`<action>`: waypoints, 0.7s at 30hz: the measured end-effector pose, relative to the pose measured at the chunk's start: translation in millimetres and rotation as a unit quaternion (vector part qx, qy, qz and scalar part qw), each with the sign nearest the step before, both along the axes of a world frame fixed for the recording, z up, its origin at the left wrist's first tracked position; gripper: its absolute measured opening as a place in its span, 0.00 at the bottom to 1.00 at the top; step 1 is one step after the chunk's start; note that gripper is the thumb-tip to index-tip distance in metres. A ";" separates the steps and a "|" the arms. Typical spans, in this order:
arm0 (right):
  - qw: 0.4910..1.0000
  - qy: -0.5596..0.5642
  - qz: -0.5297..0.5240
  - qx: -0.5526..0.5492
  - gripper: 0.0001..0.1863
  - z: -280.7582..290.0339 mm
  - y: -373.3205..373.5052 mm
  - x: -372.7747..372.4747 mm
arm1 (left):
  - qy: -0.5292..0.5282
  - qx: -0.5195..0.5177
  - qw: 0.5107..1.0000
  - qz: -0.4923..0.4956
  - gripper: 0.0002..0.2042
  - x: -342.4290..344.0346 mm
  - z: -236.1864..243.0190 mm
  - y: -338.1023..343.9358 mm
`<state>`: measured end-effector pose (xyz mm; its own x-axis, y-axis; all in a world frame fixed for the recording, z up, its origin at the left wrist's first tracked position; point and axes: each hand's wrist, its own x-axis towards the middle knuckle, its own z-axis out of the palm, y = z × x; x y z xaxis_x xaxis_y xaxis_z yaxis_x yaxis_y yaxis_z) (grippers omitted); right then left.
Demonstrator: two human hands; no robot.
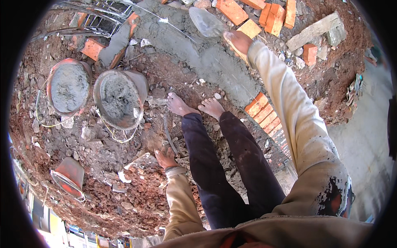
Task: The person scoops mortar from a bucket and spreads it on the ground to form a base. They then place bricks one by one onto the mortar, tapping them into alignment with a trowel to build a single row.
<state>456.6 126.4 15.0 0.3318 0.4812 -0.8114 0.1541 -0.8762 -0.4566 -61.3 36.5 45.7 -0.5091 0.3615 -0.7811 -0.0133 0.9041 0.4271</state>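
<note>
The long-sleeved top [306, 229] is tan and loose. Its right sleeve [295, 107] is creased, with dark specks and a ragged black and reddish patch [334, 196] high up. The left sleeve [180, 202] ends in a cuff [176, 171]. The trousers [246, 155] are long and nearly black. The feet [182, 105], left hand [165, 158] and right hand [240, 40] are bare.
</note>
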 end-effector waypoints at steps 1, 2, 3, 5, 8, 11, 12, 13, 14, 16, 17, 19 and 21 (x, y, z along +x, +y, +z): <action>1.000 -0.008 0.023 -0.016 0.28 -7.5 14.8 7.8 | -0.006 0.000 1.000 -0.001 0.33 2.1 -2.5 -2.5; 0.995 -0.013 0.082 -0.063 0.28 -20.0 15.8 15.5 | -0.010 0.000 1.000 -0.003 0.33 3.9 -4.4 -4.1; 0.984 -0.020 0.138 -0.113 0.28 -35.2 7.5 20.7 | -0.017 -0.004 1.000 -0.005 0.33 6.2 -5.8 -5.8; 0.974 -0.048 0.194 -0.106 0.28 -55.3 -15.8 14.9 | -0.028 0.003 1.000 0.010 0.33 13.7 -3.4 -6.5; 0.966 -0.054 0.211 -0.138 0.28 -34.5 -44.3 -3.9 | -0.029 0.011 0.999 0.024 0.33 22.5 6.7 -4.4; 0.966 -0.079 0.230 -0.093 0.27 -34.5 -69.9 4.5 | -0.003 0.014 1.000 0.019 0.32 26.4 6.3 9.2; 0.968 -0.068 0.222 -0.098 0.27 -35.8 -83.1 1.7 | 0.006 0.017 1.000 0.009 0.31 19.1 9.3 13.8; 0.972 -0.043 0.198 -0.118 0.27 -35.2 -82.8 2.9 | 0.013 0.030 0.999 0.005 0.31 11.9 6.8 25.9; 0.974 -0.016 0.171 -0.145 0.27 -35.4 -91.6 5.4 | 0.020 0.036 0.999 -0.003 0.31 4.6 8.0 36.2; 0.972 -0.047 0.207 -0.104 0.27 -31.1 -94.1 7.4 | 0.042 0.042 0.998 0.024 0.32 -6.3 5.5 62.9; 0.983 -0.039 0.157 -0.091 0.28 -13.1 -87.5 2.5 | 0.060 0.052 0.997 0.022 0.33 -13.7 5.6 74.1; 0.993 -0.004 0.060 -0.102 0.25 8.0 -55.0 2.8 | 0.084 0.073 0.994 0.014 0.32 -36.9 4.2 99.1; 0.987 -0.038 0.085 -0.134 0.25 -13.4 -24.4 19.6 | 0.096 0.086 0.992 0.005 0.35 -57.4 -17.0 121.9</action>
